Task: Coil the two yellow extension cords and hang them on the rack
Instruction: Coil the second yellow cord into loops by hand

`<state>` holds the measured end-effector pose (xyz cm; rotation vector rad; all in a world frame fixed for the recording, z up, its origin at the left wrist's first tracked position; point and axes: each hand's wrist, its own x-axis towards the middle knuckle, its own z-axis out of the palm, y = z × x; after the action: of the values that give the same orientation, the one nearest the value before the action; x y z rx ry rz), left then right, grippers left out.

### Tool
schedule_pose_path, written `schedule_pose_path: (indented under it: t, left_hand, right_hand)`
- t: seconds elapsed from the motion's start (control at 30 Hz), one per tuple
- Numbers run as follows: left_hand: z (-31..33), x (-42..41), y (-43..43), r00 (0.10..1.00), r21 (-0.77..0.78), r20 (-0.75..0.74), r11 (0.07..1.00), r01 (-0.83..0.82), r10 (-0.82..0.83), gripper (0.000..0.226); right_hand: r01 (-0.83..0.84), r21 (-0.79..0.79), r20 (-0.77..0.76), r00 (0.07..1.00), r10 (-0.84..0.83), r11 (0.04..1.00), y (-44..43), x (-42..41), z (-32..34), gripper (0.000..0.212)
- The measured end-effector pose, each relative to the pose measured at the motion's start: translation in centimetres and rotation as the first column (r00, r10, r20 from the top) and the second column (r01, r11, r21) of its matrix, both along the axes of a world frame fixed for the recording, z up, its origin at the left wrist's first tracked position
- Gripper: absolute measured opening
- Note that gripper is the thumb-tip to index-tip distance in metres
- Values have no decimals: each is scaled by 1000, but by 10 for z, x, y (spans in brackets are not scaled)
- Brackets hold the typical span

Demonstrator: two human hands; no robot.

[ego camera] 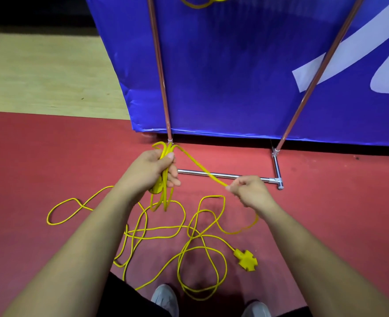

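Observation:
My left hand [153, 171] is closed around a small bundle of loops of a yellow extension cord [166, 232], with loops sticking out above and below the fist. A taut strand runs from that bundle to my right hand [248, 191], which pinches it. The rest of this cord lies in loose tangled loops on the red floor, ending in a yellow cross-shaped socket [246, 259]. A second yellow cord [200, 1] hangs coiled at the top edge, on the metal rack [163, 88].
The rack's chrome base bar [223, 175] lies on the red floor [51, 156] between my hands. A blue banner [234, 76] stands behind the rack. Pale wooden flooring [40, 72] lies far left. My grey shoes [166, 298] show at the bottom.

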<state>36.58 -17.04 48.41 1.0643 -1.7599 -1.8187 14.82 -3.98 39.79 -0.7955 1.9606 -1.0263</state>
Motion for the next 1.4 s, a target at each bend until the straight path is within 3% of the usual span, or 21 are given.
schedule_pose_path:
  t: [0.1, 0.2, 0.27, 0.37, 0.5, 0.63, 0.8, 1.13, 1.27, 1.4]
  left_hand:
    - [-3, -1, -1, 996, -47, 81, 998, 46, -42, 17]
    - [-4, -8, 12, 986, -5, 111, 992, 127, -126, 13]
    - [-3, -14, 25, 973, 65, 97, 977, 202, -208, 11]
    - [4, -19, 35, 964, 84, 23, 962, 261, -263, 21]
    - [17, -20, 39, 960, 122, -209, 969, 215, -186, 25]
    - [25, -10, 33, 934, 266, -357, 955, 134, -32, 16]
    - [22, 3, 25, 970, 279, -153, 934, 225, -188, 19]
    - [31, 9, 19, 991, 578, -111, 807, 121, -70, 36]
    - [25, 8, 23, 972, 478, -50, 849, 224, -228, 38]
    - [21, 8, 28, 938, 307, 4, 893, 330, -348, 25]
  right_hand:
    - [-445, 178, -56, 886, 461, 877, 2, 11, 45, 18]
    - [-661, 74, 96, 750, 654, 747, 6, 21, 77, 11]
    - [-584, -120, 167, 785, 597, 802, 3, 27, 89, 12]
    - [-282, -381, 235, 892, 387, 880, -9, 31, 92, 11]
    - [-108, -461, 245, 938, 244, 881, -16, 22, 73, 10]
    - [-175, -338, 178, 953, 246, 925, -3, -7, 33, 7]
    - [-110, -312, 223, 957, 185, 944, 3, -8, 12, 14]
    - [-347, -244, -213, 930, 299, 906, -3, -6, 51, 17]
    - [-504, -148, -270, 848, 455, 851, -4, 16, 69, 11]
    - [-650, -25, -524, 655, 544, 760, -4, 46, 88, 17]
